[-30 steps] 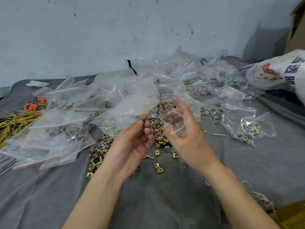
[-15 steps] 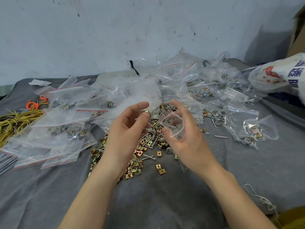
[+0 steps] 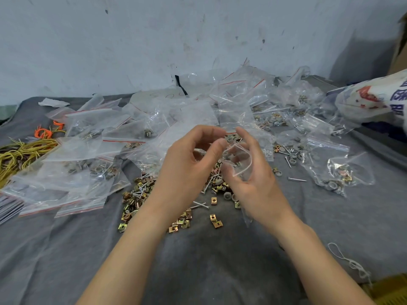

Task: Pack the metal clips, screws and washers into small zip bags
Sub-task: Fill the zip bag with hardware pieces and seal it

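White string lies at the near right edge of the grey cloth. Brass clips, screws and washers are heaped mid-cloth, beneath both hands. The right hand grips an open zip bag. The left hand curls thumb and forefinger at its mouth; what they pinch cannot be determined. Filled bags lie beyond, left and right. Printed sack, far right edge: blue and red characters, illegible.

No text reads clearly; the white sack bears cut-off blue characters.
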{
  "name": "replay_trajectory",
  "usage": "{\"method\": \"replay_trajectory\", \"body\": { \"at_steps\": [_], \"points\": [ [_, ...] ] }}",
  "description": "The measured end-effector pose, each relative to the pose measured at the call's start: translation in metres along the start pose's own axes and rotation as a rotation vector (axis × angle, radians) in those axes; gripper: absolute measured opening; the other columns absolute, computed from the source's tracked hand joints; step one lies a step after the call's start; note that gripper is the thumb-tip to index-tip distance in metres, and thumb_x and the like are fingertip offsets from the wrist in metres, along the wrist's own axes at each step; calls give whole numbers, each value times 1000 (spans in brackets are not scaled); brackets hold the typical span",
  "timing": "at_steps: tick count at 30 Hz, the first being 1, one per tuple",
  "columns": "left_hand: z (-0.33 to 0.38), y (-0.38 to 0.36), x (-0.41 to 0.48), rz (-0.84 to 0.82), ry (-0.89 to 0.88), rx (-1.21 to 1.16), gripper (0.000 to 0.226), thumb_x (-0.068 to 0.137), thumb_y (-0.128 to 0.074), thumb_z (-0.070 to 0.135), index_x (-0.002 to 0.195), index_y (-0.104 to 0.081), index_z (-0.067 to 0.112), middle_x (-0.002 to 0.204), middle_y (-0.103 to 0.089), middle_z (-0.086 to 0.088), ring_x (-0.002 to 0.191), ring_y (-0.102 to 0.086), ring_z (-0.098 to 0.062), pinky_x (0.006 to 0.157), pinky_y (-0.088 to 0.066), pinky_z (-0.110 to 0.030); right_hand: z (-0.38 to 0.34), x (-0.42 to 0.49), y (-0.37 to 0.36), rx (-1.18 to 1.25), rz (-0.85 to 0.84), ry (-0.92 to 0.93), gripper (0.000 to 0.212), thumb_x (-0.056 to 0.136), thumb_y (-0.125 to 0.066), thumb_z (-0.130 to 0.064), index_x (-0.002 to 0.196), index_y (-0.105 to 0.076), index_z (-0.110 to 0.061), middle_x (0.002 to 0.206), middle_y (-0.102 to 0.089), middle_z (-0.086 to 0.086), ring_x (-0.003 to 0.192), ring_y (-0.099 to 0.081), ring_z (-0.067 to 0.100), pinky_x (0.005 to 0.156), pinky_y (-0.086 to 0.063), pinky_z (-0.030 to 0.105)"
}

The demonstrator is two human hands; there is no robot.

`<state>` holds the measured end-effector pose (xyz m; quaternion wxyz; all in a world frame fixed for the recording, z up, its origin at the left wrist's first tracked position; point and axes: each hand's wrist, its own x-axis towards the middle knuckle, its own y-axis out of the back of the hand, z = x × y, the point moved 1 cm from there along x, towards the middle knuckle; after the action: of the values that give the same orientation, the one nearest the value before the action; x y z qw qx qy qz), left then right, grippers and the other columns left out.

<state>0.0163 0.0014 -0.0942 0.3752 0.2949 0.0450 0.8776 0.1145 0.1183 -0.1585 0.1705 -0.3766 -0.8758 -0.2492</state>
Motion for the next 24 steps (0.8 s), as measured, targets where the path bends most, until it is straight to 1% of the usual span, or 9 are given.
{"method": "replay_trajectory", "body": {
  "at_steps": [2, 4, 8, 9, 10, 13, 17, 19, 24],
  "points": [
    [-3, 4, 1, 39, 11, -2, 10, 97, -63, 24, 103, -67, 30, 95, -72, 13, 87, -67, -5, 75, -51, -20, 1, 0, 0, 12, 12, 5, 68, 89, -63, -44, 149, -33, -44, 122, -54, -27, 124, -55, 1, 95, -39, 6],
    [-7, 9, 1, 65, 25, 12, 10, 97, -61, 26, 105, -67, 30, 96, -72, 12, 89, -66, -4, 77, -51, -18, 3, 0, 1, 21, 25, 9, 67, 87, -61, -48, 149, -33, -46, 122, -56, -22, 123, -56, 3, 96, -40, 8],
    [-27, 28, -2, 69, 107, 139, 12, 98, -57, 33, 108, -63, 37, 97, -72, 10, 89, -65, -4, 73, -50, -16, 3, -1, 4, 32, 20, -5, 68, 88, -61, -52, 148, -30, -52, 128, -56, -19, 128, -53, 9, 104, -49, 39],
    [-33, 35, -4, 75, 133, 177, 12, 97, -56, 34, 108, -62, 38, 96, -71, 11, 89, -65, -3, 71, -50, -15, 3, -1, 5, 37, 18, -12, 68, 87, -60, -53, 148, -30, -52, 131, -55, -17, 129, -52, 9, 106, -48, 42],
    [-40, 43, -6, 85, 163, 205, 12, 97, -56, 35, 107, -61, 39, 96, -71, 11, 90, -65, -3, 73, -50, -17, 2, -1, 6, 39, 16, -18, 68, 87, -60, -54, 148, -30, -52, 133, -54, -17, 129, -52, 8, 107, -47, 40],
    [-57, 67, -19, 108, 262, 287, 10, 96, -56, 35, 103, -61, 40, 95, -71, 11, 89, -65, -4, 76, -49, -28, 1, -1, 9, 38, 1, -30, 69, 86, -57, -56, 149, -30, -49, 127, -54, -23, 126, -52, 4, 102, -41, 25],
    [-74, 93, -41, 84, 332, 561, 8, 96, -56, 33, 101, -60, 38, 88, -66, 18, 78, -59, 8, 63, -39, -15, -4, -2, 9, 47, -10, -40, 70, 87, -58, -53, 151, -30, -46, 124, -54, -27, 125, -52, 1, 99, -38, 18],
    [-81, 105, -50, 75, 393, 676, 7, 97, -57, 30, 102, -62, 32, 87, -63, 19, 74, -57, 5, 61, -37, -14, -7, -2, 8, 61, 2, -39, 68, 90, -60, -47, 151, -31, -44, 120, -54, -32, 122, -52, -1, 98, -39, 19],
    [-91, 134, -65, 63, 554, 847, 15, 100, -51, 19, 109, -63, 20, 99, -64, 2, 81, -56, -16, 70, -38, -32, -14, -1, 7, 104, 54, -32, 68, 89, -62, -41, 151, -34, -40, 113, -59, -30, 117, -55, -2, 96, -40, 17]
  ]
}}
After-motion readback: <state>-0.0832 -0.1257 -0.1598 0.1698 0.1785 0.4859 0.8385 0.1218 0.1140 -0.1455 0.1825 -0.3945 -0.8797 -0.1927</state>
